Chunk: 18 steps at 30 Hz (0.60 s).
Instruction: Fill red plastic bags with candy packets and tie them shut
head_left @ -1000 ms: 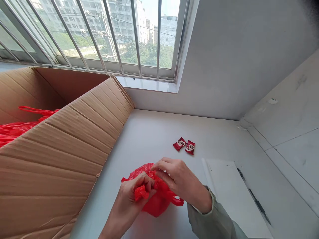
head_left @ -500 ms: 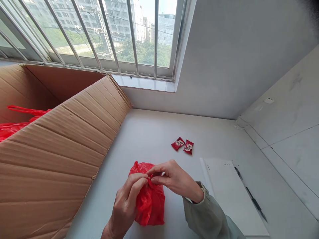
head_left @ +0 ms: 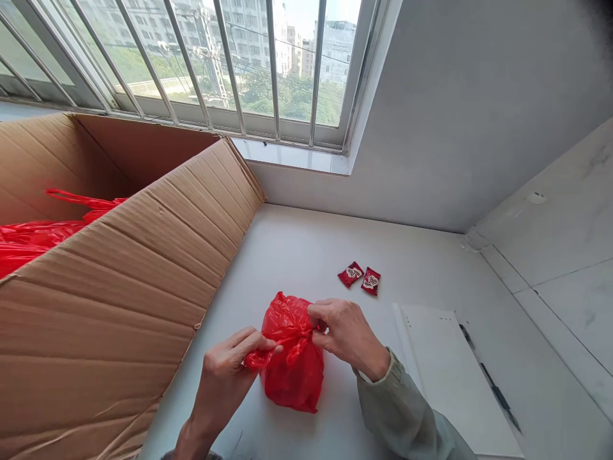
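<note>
Pinching a twisted end of a red plastic bag [head_left: 293, 383] in the left hand [head_left: 234, 358], left of lower centre in the frame, with fingers curled in and thumb pressed along the plastic. Gripping another part of the same bag in the right hand [head_left: 342, 329], right of lower centre, between thumb and bent forefinger, with a small gap inside the grip. Bunched into a knot-like gather between both hands, and bulging above and below it, at the lower centre of the frame. Resting there on the pale worktop [head_left: 282, 246]. Impossible to tell the contents through the plastic. Covered beyond the right wrist by a grey-green sleeve [head_left: 402, 402].

Lying farther up, near the middle of the frame: a dark red packet [head_left: 351, 274] and, just beside it, a second packet [head_left: 371, 281], both with pale printed patches, apart from the hands. Set down at the lower right: a flat white panel [head_left: 460, 383], with a slim black object [head_left: 500, 393] along its right edge. Filling the left side: a tall cardboard box [head_left: 143, 287], with more red plastic [head_left: 41, 233] inside. Seen at the upper left, behind the box: a barred window [head_left: 292, 96].
</note>
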Motion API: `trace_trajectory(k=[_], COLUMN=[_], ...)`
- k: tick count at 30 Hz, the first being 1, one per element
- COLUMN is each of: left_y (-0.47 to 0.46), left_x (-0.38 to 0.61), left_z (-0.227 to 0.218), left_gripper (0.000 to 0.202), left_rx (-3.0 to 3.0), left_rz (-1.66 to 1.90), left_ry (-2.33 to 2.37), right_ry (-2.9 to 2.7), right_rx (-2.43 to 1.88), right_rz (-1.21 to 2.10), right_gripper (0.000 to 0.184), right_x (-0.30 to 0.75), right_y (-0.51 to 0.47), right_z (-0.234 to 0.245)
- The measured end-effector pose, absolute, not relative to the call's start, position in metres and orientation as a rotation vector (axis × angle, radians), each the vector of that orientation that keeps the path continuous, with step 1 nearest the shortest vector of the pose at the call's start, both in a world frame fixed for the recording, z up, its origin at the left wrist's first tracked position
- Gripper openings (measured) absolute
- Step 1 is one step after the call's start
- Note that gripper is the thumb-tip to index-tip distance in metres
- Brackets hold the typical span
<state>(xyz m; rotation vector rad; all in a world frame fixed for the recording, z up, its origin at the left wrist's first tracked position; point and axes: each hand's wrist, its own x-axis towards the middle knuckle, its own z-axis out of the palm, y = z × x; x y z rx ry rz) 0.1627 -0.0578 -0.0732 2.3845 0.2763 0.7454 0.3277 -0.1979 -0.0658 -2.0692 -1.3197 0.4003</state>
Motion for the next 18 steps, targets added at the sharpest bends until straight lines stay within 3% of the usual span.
trace_trajectory(k=[6, 11, 18], left_y=[-0.057, -0.065, -0.078], left_x=[0.148, 0.124, 0.095], left_z=[-0.092, -0.12, -0.161], left_gripper=[0.009, 0.051, 0.077], left_rx=[2.283, 2.379, 2.594], left_rz=[0.668, 0.582, 0.455], left_ry=[0.363, 0.432, 0.366], right_ry=[-1.209, -1.005, -0.919], right_rx=[-2.043, -1.805, -1.758], right_rz=[0.482, 0.545, 0.292], right_gripper=[0.014, 0.045, 0.032], right_x=[0.322, 0.291, 0.254], right_y=[-0.21, -0.221, -0.213], right_z=[-0.069, -0.083, -0.134])
